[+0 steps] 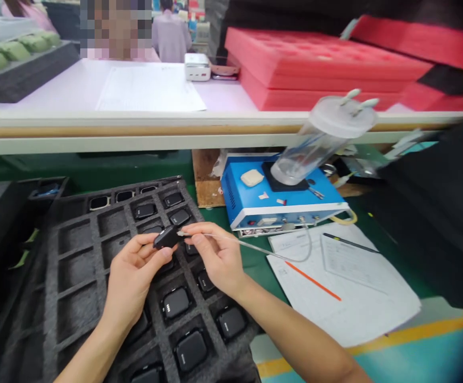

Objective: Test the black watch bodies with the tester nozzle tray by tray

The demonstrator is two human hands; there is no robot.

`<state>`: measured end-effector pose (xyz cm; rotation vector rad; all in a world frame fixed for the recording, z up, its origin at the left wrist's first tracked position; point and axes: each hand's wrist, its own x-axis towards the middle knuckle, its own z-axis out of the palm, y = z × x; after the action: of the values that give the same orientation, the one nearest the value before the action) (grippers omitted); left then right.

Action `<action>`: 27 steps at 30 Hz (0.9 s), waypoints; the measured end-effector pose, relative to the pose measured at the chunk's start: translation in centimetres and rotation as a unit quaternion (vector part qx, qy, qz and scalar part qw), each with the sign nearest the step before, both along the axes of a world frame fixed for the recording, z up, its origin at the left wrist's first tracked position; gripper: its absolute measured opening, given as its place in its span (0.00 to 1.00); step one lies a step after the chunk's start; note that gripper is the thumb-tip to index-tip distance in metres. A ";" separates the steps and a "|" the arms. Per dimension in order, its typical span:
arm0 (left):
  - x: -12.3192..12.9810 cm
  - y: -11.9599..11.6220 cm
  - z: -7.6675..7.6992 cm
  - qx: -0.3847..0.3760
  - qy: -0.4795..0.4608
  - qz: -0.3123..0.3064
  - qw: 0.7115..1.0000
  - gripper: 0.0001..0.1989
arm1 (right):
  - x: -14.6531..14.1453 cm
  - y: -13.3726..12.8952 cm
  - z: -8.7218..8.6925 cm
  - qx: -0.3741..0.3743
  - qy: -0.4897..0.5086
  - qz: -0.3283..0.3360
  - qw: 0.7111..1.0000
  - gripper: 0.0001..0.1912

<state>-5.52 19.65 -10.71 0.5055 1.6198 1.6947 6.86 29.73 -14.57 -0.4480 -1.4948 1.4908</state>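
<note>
Between the fingers and thumb of my left hand (133, 268) is a small black watch-like case (166, 238), tilted above a dark foam tray (96, 276). My right hand (217, 258) pinches the tip of a thin clear tube (255, 248) against the right end of that case. From there the tube curves to the front of a blue box-shaped machine (287, 199). Several similar black cases (176, 302) lie in the tray's compartments, mostly in its right columns, while compartments at the left hold none.
A clear cylinder (311, 146) stands on the machine. Papers (343, 298) with an orange stick (313, 280) and black pen (351, 243) lie at the right. Red foam trays (319, 64) and a white power bank (197, 67) sit on the shelf; people are behind it.
</note>
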 end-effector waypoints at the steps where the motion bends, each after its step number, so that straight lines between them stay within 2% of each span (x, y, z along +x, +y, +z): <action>1: -0.1 0.0 0.0 -0.002 0.001 -0.001 1.000 0.22 | -0.1 0.1 0.0 0.001 0.001 0.001 1.000 0.09; 11: -0.1 0.3 0.5 -0.011 -0.005 0.003 1.000 0.25 | -0.5 0.3 -0.4 0.005 0.007 0.009 1.000 0.11; 27: -0.2 0.3 0.6 -0.014 0.013 0.002 1.000 0.25 | -0.6 0.4 -0.2 0.004 0.012 0.006 1.000 0.11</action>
<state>-5.71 19.92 -10.16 0.5124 1.6619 1.6726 6.28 30.14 -14.72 -0.4153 -1.4869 1.4950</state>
